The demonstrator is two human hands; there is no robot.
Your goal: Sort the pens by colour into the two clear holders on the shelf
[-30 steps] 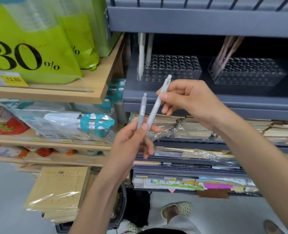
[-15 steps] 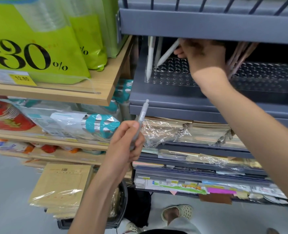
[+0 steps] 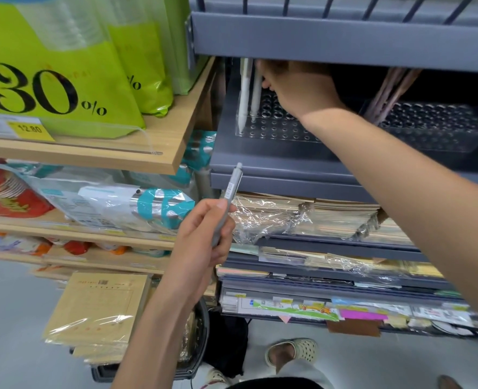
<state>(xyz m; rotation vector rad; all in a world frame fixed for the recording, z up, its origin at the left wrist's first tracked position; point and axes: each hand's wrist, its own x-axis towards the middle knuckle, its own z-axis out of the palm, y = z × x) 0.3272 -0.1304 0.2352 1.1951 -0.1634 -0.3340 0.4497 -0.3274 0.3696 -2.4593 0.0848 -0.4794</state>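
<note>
My left hand (image 3: pixel 201 242) grips a grey pen (image 3: pixel 228 197) upright in front of the grey shelf's edge. My right hand (image 3: pixel 296 85) reaches into the shelf, over the left clear holder (image 3: pixel 277 127), its curled fingers close to two white pens (image 3: pixel 245 91) standing at the holder's left end. The white pen it carried is hidden behind the hand. The right clear holder (image 3: pixel 434 127) has several pinkish pens (image 3: pixel 386 91) leaning at its left end.
The upper grey shelf board (image 3: pixel 344 37) hangs low just above my right hand. Green bags (image 3: pixel 64 66) sit on a wooden shelf (image 3: pixel 92 155) to the left. Wrapped notebooks (image 3: pixel 316 217) fill the trays below. A dark basket (image 3: pixel 198 346) stands on the floor.
My right hand took the white pen from my left hand, carried it up into the shelf and lowered it over the left holder. My left hand kept the grey pen.
</note>
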